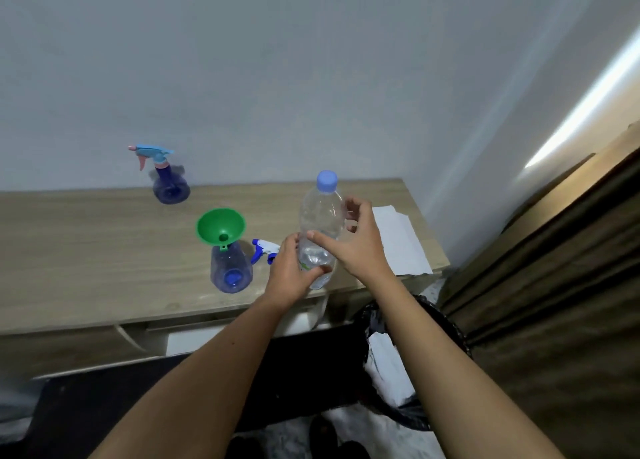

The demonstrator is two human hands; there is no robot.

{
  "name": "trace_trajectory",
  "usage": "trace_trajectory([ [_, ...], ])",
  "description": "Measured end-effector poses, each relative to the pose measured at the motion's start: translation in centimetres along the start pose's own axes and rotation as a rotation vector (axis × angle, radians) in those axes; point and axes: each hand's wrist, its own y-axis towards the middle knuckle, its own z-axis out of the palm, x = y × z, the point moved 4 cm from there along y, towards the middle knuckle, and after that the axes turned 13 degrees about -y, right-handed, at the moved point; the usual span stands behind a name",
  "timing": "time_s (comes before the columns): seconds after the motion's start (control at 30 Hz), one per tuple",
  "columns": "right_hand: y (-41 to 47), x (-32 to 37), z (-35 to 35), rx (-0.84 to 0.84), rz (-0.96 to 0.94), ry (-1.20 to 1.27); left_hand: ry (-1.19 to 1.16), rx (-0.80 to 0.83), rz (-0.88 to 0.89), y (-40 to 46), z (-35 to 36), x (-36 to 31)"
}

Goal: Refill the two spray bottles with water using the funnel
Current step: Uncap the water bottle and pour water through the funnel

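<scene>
Water bottle (320, 223), capped, upright, gripped low by left hand (289, 275); right hand (360, 240) loosely spread beside it, contact unclear. Funnel (220, 228) seated in open spray bottle (231, 266).

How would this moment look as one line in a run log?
left hand: grips water bottle | right hand: open beside bottle | cap: on | funnel: in open spray bottle

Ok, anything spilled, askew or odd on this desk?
No spill shows. The green plastic funnel sits tilted in the uncapped blue spray bottle, and the blue-and-white trigger head lies loose beside it, as a refill requires.
</scene>
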Motion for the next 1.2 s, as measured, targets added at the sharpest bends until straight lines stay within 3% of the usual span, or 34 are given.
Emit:
trace_trajectory([
  [0.17, 1.0, 4.3, -2.1, -0.233, -0.074, 0.076, 0.016, 0.022, 0.025, 0.3, 0.2, -0.3],
  [0.47, 2.8, 5.6, -2.4, -0.354, 0.002, 0.061, 0.046, 0.078, 0.065, 0.7, -0.2, -0.4],
  [0.73, 3.0, 6.1, -2.6, -0.201, -0.207, -0.069, -0.004, 0.101, 0.077, 1.4, -0.5, 0.3],
  [0.97, 3.5, 6.3, -3.2, -0.195, -0.093, 0.05, -0.009, 0.13, 0.063, 1.7, -0.5, 0.8],
  [1.13, 4.6, 6.2, -3.5, 0.125, -0.216, 0.0, -0.031, 0.103, 0.057, 1.5, -0.7, 1.1],
  [1.2, 5.1, 6.4, -3.6, 0.157, -0.22, -0.014, -0.032, 0.097, 0.047, 1.4, -0.7, 1.3],
])
